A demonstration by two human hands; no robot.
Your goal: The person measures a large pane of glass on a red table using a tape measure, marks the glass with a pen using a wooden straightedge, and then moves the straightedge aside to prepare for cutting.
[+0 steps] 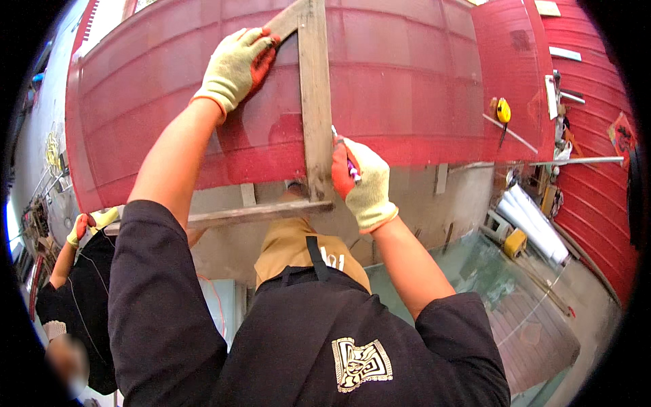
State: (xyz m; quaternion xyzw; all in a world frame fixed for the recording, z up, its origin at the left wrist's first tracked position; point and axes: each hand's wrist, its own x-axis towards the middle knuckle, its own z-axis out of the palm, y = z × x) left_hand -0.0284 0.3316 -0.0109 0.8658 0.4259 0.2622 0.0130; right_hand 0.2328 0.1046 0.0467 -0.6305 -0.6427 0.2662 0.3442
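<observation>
My left hand, in a pale yellow glove with a red palm, grips the slanted brace of a large wooden square. That square lies over a wide glossy sheet, which looks red; I cannot tell if this is its own colour or a reflection. My right hand, gloved alike, is closed around a slim purple-handled tool. The tool's silvery tip touches or nearly touches the right edge of the square's long bar. A wooden crosspiece runs along the sheet's near edge.
A yellow tape measure and a thin strip rest on the sheet's right side. At lower left, another person in black has gloved hands by the sheet's corner. White rolls and a glass sheet are at right.
</observation>
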